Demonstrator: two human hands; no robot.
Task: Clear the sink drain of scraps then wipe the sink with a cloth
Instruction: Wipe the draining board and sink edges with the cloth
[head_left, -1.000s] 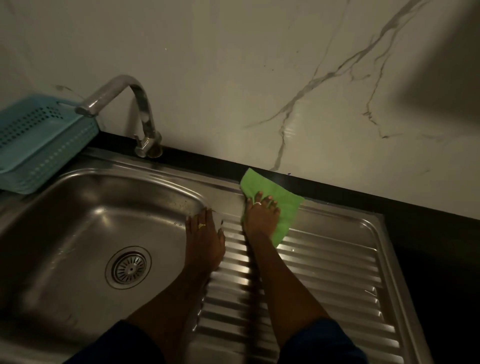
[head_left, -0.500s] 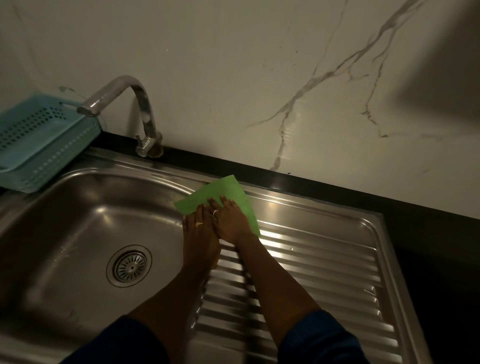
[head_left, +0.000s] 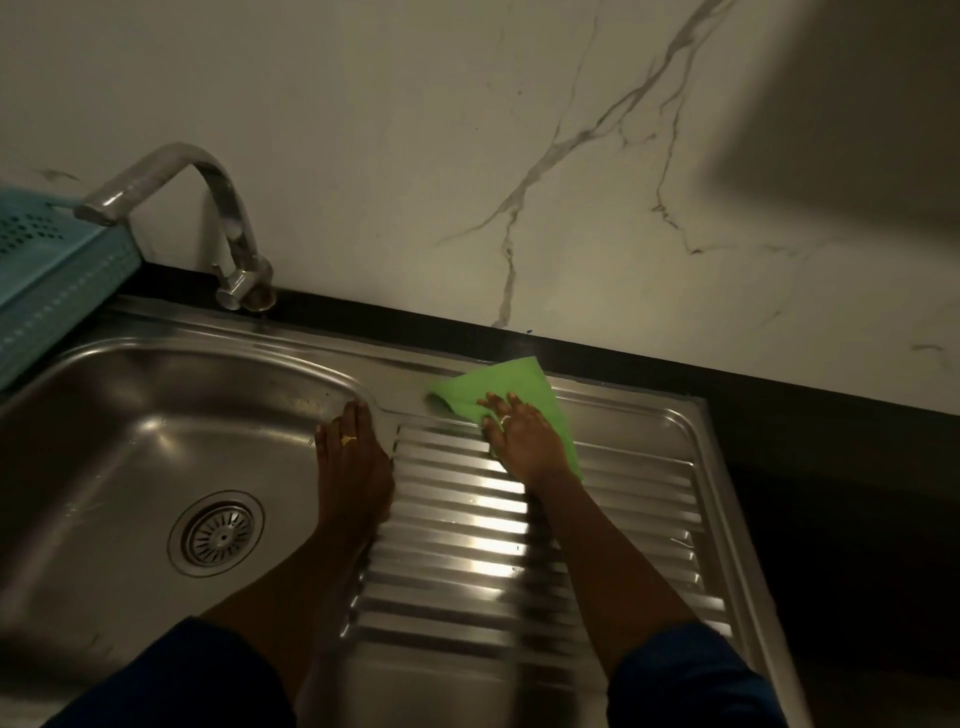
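A steel sink (head_left: 130, 415) fills the left of the head view, with its round drain strainer (head_left: 215, 533) showing no scraps. To its right lies the ribbed drainboard (head_left: 467, 545). A green cloth (head_left: 498, 389) lies flat at the drainboard's far edge. My right hand (head_left: 522, 441) presses down on the cloth with fingers spread. My left hand (head_left: 353, 462) rests flat on the rim between the basin and the drainboard and holds nothing.
A curved steel tap (head_left: 218, 208) rises behind the basin at the marble wall (head_left: 467, 156). A light blue perforated basket (head_left: 47, 280) stands at the far left. A black counter strip (head_left: 779, 395) runs behind and to the right of the sink.
My right hand has slid the green cloth to the right along the drainboard's far edge, away from my left hand. My left hand has stayed on the rim.
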